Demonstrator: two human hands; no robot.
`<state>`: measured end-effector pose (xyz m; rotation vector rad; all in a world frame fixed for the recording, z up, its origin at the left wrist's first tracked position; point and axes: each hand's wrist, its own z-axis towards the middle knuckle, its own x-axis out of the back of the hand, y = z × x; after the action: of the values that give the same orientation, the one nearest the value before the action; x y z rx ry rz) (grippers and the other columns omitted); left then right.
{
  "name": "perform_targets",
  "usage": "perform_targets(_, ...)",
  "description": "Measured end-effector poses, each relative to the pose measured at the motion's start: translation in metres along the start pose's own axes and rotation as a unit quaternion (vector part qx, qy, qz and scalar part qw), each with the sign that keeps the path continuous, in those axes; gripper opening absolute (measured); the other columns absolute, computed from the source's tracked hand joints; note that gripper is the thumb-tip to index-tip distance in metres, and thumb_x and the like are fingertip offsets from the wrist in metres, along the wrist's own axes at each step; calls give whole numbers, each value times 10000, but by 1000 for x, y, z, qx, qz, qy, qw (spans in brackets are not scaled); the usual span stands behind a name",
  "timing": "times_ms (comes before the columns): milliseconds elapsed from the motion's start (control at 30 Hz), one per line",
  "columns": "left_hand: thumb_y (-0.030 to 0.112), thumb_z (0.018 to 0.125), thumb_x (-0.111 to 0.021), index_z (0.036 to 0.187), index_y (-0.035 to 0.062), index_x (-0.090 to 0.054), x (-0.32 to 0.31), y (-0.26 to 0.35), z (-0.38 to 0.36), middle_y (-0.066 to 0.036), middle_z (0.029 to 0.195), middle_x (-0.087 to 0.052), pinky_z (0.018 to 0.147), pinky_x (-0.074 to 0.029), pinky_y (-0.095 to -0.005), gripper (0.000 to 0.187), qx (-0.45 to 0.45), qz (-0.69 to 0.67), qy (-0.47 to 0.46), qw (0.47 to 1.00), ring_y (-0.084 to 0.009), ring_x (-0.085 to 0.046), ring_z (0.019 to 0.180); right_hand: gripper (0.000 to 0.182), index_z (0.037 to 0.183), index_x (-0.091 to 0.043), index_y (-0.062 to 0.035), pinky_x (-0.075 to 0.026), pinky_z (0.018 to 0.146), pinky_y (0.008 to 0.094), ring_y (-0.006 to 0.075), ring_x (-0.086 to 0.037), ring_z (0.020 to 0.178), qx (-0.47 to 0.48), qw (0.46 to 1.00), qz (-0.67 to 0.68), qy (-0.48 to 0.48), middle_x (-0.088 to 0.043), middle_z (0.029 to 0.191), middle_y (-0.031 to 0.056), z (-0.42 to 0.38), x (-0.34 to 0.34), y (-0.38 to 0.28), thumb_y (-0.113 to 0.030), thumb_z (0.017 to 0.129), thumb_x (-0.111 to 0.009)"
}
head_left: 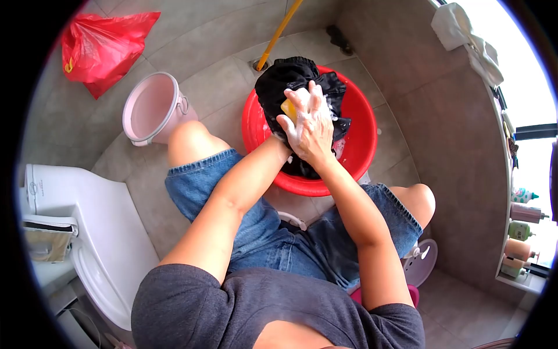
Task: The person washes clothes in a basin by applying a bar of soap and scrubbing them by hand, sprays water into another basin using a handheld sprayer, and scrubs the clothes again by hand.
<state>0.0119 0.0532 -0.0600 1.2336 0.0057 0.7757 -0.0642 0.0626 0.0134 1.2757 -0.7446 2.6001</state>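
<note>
Black wet cloth [279,81] lies bunched in a round red basin [363,134] on the floor between my knees. My right hand [311,125], covered in white suds, rests over the cloth with its fingers extended. Beside its fingers and partly under them is a yellow bar of soap [288,109]; I cannot tell how firmly it is held. My left forearm reaches into the basin, and the left hand is hidden beneath the cloth and the right hand. White foam shows on the cloth near the fingers.
A pink bucket [152,110] stands left of the basin, below a red plastic bag [107,49]. A white toilet [104,232] is at the left. Behind the basin a yellow pole [279,35] leans. Bottles [520,231] line the window ledge at the right.
</note>
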Motion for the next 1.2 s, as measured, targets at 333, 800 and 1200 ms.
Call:
perform_targets(333,443,833,-551,1312,125,-461,6,23,11,-91,1365,-432,1109,-247,-362,582,-51,94,-41,993,-245,-380,1274,557,1332,-404,-64,-406,945,407,331,-542,1094,-435,826,265,243,-552,1193,200,-20,-42,161,-428,924,-504)
perform_targets(800,490,741,-614,1103,137,-586,35,78,32,-105,1146,-562,1037,-337,-406,507,-197,360,-64,910,-275,-491,1150,416,1228,-530,-45,-467,959,383,262,-558,1095,-341,416,843,13,-588,1202,115,-36,-18,120,-346,949,-457)
perform_targets(1200,331,915,-496,1188,99,-531,-4,-2,4,-83,1192,-560,988,-391,-353,360,-23,-15,-44,999,-243,-511,1119,481,1298,-496,-238,-377,874,460,362,-464,1057,-178,981,-55,51,-472,1162,171,-15,-8,20,-267,825,-583)
